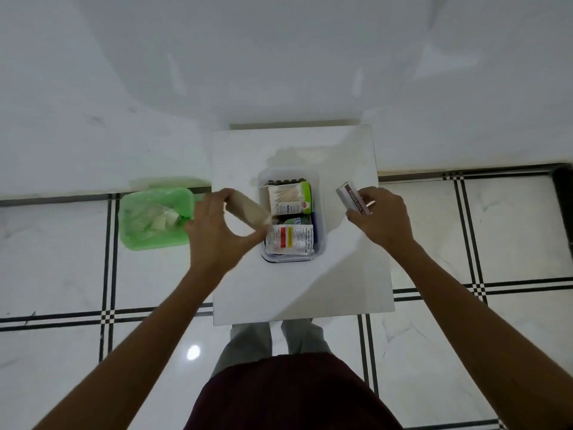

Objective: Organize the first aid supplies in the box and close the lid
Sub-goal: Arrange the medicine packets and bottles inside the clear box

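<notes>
The left hand (217, 231) pinches a beige roll (248, 209) over the open box's (319, 231) left rim, the right hand (381, 215) grips a small carton (353, 198) beside it; crowded packets could jam the lid

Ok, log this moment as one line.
left hand: grip on beige roll | right hand: grip on small carton | box: open, part-filled

You stand in what looks like a room of a home: glossy white floor tiles (511, 228) crossed by black stripes, a plain white wall (279, 57), a small white table (294, 290) before you and a green-lined waste bin (155, 217) on the floor beside it.
</notes>
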A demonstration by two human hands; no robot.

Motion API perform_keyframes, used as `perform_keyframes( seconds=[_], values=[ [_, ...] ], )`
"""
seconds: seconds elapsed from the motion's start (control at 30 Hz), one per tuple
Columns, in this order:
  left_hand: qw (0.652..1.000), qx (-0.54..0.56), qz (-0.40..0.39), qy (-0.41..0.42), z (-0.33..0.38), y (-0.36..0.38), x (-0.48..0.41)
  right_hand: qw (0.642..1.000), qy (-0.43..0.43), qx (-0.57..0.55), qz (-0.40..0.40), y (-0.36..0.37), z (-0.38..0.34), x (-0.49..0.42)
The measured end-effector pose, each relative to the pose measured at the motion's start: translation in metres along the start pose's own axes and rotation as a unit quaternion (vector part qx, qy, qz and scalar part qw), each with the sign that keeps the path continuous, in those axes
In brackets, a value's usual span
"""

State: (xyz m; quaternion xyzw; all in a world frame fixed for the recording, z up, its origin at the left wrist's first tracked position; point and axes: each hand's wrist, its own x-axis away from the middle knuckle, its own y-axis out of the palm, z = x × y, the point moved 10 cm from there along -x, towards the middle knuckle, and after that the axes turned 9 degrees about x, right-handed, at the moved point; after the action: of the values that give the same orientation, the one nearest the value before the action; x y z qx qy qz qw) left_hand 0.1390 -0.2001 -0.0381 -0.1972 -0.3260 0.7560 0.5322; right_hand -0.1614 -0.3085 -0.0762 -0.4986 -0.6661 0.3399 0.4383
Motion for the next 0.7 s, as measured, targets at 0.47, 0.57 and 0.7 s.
perform_keyframes(
  seconds=[0.47, 0.57, 0.7],
  values=[
    [0.976, -0.215, -0.022, 0.022, 0.045, 0.078, 0.041, 0.997, -0.022, -0.063, 0.029, -0.018, -0.037, 0.010],
    [0.983, -0.163, -0.020, 0.077, 0.051, 0.081, 0.042, 0.997, -0.021, -0.067, 0.030, -0.017, -0.040, 0.013],
    [0.992, -0.084, -0.093, 0.025, 0.032, 0.083, 0.040, 0.997, -0.015, -0.073, 0.032, -0.017, -0.042, 0.015]
  ],
)
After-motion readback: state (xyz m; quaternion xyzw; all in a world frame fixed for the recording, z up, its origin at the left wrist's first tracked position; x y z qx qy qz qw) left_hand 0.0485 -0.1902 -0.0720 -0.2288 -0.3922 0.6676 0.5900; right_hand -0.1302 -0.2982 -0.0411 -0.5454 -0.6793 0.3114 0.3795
